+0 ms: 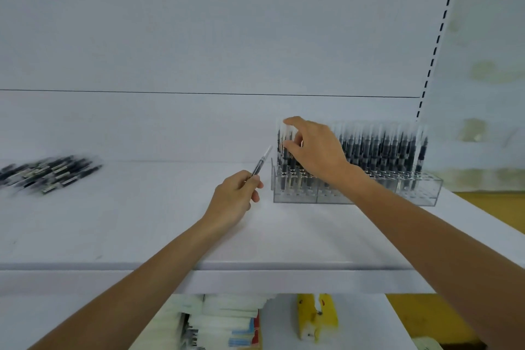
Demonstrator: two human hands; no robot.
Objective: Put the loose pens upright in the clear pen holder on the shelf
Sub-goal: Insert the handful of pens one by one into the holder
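Shelf (142, 221), white, carries the holder (295, 196) at right, nearly full of standing pens (383, 148), and the loose pens (51, 172) heaped well apart at far left. Right hand (315, 150): thumb and fingers curl round the leftmost standing pens; blur hides how many. Left hand (235, 196), just beside the holder's left end, pinches one pen (261, 162), slanted up toward it. Advised: part the row, turn the pen vertical over a free hole, lower it straight without tipping neighbours.
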